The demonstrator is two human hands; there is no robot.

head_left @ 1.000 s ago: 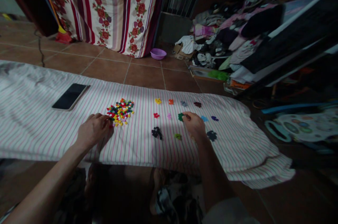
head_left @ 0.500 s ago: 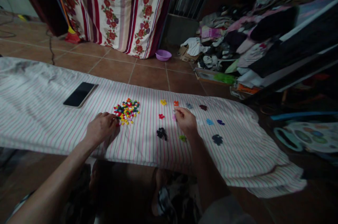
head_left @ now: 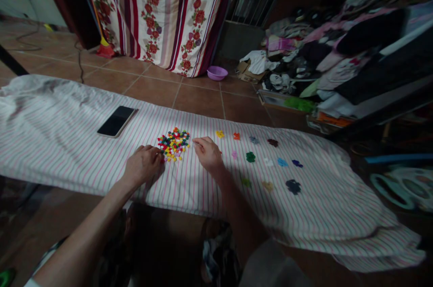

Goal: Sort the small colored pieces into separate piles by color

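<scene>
A mixed heap of small coloured pieces [head_left: 173,144] lies on the striped cloth [head_left: 189,187]. At the heap's lower left edge rests my left hand [head_left: 144,164], fingers curled; what they hold, if anything, is hidden. Just right of the heap, my right hand [head_left: 207,153] is pinched, thumb against forefinger, over something too small to make out. Separate single-colour piles sit further right, among them yellow [head_left: 219,134], orange [head_left: 236,136], dark green [head_left: 250,157], light blue [head_left: 282,161] and dark grey [head_left: 293,186]. My right hand and wrist hide part of the area left of the pink pile [head_left: 234,155].
A phone [head_left: 117,121] lies on the cloth left of the heap. Beyond the cloth are a purple basin [head_left: 217,73], a floral curtain [head_left: 172,16], a red broom [head_left: 106,48] and piled clothes [head_left: 304,52]. My feet and legs show below the cloth's near edge.
My right hand has moved left from the sorted piles to beside the mixed heap, uncovering the dark green pile. My left hand stays at the heap. The whole view has shifted slightly.
</scene>
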